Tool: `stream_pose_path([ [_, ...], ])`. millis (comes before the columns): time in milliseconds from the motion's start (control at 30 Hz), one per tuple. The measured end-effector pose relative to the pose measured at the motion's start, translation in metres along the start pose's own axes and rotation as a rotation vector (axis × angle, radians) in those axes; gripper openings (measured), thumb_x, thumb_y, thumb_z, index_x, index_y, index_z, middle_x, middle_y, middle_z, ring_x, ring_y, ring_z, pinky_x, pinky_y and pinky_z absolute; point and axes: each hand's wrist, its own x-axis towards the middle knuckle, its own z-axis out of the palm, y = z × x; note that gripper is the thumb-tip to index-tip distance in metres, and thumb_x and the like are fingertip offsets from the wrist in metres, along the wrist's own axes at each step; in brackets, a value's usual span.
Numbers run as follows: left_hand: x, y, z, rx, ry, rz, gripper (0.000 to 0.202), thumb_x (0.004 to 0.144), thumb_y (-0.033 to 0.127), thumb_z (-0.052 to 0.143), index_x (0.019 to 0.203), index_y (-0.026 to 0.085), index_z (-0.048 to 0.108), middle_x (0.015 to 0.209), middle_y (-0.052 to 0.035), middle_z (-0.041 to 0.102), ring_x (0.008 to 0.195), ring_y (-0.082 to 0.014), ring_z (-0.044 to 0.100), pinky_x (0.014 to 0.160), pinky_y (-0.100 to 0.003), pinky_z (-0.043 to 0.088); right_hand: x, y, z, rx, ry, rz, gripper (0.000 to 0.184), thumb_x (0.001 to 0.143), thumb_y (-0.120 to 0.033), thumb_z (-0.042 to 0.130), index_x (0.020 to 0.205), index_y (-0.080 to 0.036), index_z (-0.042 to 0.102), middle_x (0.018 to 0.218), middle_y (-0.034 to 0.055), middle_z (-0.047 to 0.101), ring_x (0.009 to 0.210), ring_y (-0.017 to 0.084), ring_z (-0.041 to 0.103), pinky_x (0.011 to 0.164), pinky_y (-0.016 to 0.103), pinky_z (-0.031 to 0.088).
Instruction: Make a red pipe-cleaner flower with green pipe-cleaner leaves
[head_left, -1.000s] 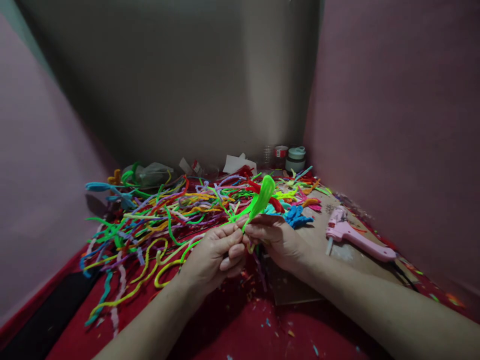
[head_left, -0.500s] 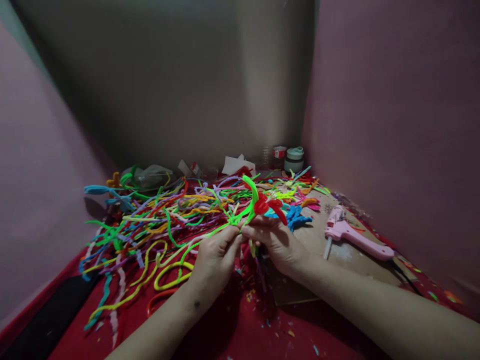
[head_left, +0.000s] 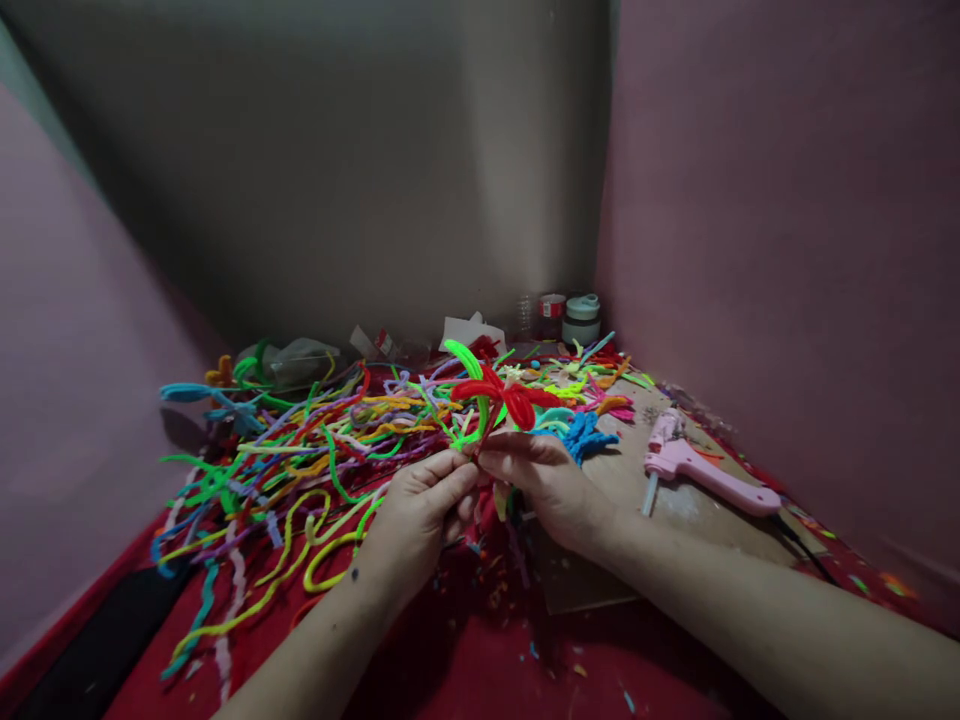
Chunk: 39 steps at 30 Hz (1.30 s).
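Both hands meet at the middle of the view, raised above the red cloth. My left hand (head_left: pixel 429 500) is closed, thumb and fingers pinched on green pipe cleaners (head_left: pixel 466 436) at their lower end. My right hand (head_left: pixel 541 482) pinches the base of a red pipe cleaner flower (head_left: pixel 517 397), whose looped petals spread above the fingertips. A bent green leaf loop (head_left: pixel 460 354) rises just left of the petals. The fingers hide the exact join between flower and green pieces.
A heap of coloured pipe cleaners (head_left: pixel 300 440) covers the left and middle. To the right, a pink hot glue gun (head_left: pixel 705 478) lies on a brown board (head_left: pixel 600 590). Blue pipe cleaner pieces (head_left: pixel 589 436) lie behind my right hand. A lidded jar (head_left: pixel 582 318) stands by the back wall.
The red flower has turned and shifted left, showing more petals spread out. The green leaf loop has moved left with it. My left fingers have shifted their pinch slightly.
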Motion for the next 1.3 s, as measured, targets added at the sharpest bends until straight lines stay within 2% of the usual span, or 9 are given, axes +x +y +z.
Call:
stream_pose_path([
  [133, 0.0, 0.0, 0.003, -0.118, -0.041, -0.02, 0.027, 0.078, 0.03, 0.059, 0.059, 0.013, 0.05, 0.044, 0.005, 0.044, 0.036, -0.0023, 0.031, 0.04, -0.018, 0.019, 0.0, -0.002, 0.001, 0.059, -0.011, -0.014, 0.011, 0.065, -0.025, 0.072, 0.075, -0.02, 0.072, 0.068, -0.0024, 0.065, 0.063, 0.008, 0.054, 0.065, 0.023, 0.042],
  [233, 0.001, -0.003, 0.001, -0.268, -0.138, -0.078, 0.02, 0.08, 0.028, 0.058, 0.067, 0.013, 0.055, 0.043, 0.0059, 0.043, 0.033, -0.0011, 0.028, 0.039, -0.017, 0.018, 0.0, -0.004, 0.003, 0.052, -0.072, 0.007, 0.013, 0.068, -0.026, 0.07, 0.079, -0.019, 0.072, 0.068, -0.002, 0.065, 0.062, 0.008, 0.054, 0.066, 0.023, 0.042],
  [367, 0.002, -0.006, -0.004, -0.407, -0.274, -0.119, 0.019, 0.081, 0.026, 0.056, 0.068, 0.012, 0.056, 0.042, 0.0058, 0.042, 0.031, -0.0006, 0.024, 0.037, -0.016, 0.019, -0.001, -0.003, 0.002, 0.067, -0.062, 0.035, 0.013, 0.067, -0.025, 0.071, 0.079, -0.02, 0.073, 0.072, -0.0016, 0.067, 0.066, 0.009, 0.056, 0.071, 0.024, 0.043],
  [533, 0.002, -0.006, -0.008, -0.474, -0.368, -0.126, 0.019, 0.081, 0.027, 0.056, 0.068, 0.013, 0.057, 0.036, 0.0069, 0.037, 0.029, -0.0013, 0.021, 0.034, -0.014, 0.021, 0.0, -0.001, 0.0, 0.077, -0.091, 0.016, 0.013, 0.067, -0.024, 0.071, 0.081, -0.023, 0.073, 0.077, -0.0014, 0.069, 0.072, 0.011, 0.058, 0.079, 0.028, 0.044],
  [667, 0.001, -0.006, -0.011, -0.494, -0.411, -0.144, 0.019, 0.079, 0.028, 0.059, 0.068, 0.012, 0.059, 0.035, 0.0084, 0.034, 0.028, -0.0006, 0.018, 0.033, -0.013, 0.022, -0.001, -0.008, 0.002, -0.019, -0.158, -0.023, 0.012, 0.07, -0.024, 0.069, 0.081, -0.023, 0.073, 0.079, -0.0012, 0.067, 0.079, 0.012, 0.058, 0.085, 0.03, 0.041],
  [833, 0.0, -0.007, -0.013, -0.537, -0.489, -0.13, 0.018, 0.082, 0.027, 0.054, 0.071, 0.013, 0.059, 0.035, 0.0093, 0.032, 0.025, -0.0003, 0.016, 0.03, -0.012, 0.025, -0.002, -0.013, 0.004, -0.038, -0.225, -0.021, 0.015, 0.074, -0.023, 0.065, 0.088, -0.023, 0.072, 0.081, -0.0007, 0.067, 0.08, 0.012, 0.058, 0.087, 0.031, 0.04],
  [1033, 0.002, -0.008, -0.013, -0.52, -0.504, -0.132, 0.02, 0.082, 0.028, 0.054, 0.071, 0.012, 0.059, 0.037, 0.0086, 0.035, 0.025, -0.0001, 0.017, 0.03, -0.011, 0.025, -0.001, -0.009, 0.003, 0.003, -0.183, -0.008, 0.01, 0.07, -0.023, 0.069, 0.079, -0.021, 0.072, 0.077, -0.0013, 0.066, 0.078, 0.012, 0.058, 0.086, 0.03, 0.04],
  [1300, 0.003, -0.007, -0.012, -0.396, -0.395, -0.144, 0.02, 0.081, 0.031, 0.056, 0.072, 0.013, 0.059, 0.037, 0.0068, 0.039, 0.028, -0.0011, 0.023, 0.031, -0.012, 0.025, 0.001, -0.001, -0.002, 0.067, -0.127, 0.032, 0.011, 0.069, -0.026, 0.07, 0.079, -0.019, 0.071, 0.071, -0.0018, 0.066, 0.066, 0.009, 0.056, 0.071, 0.024, 0.041],
])
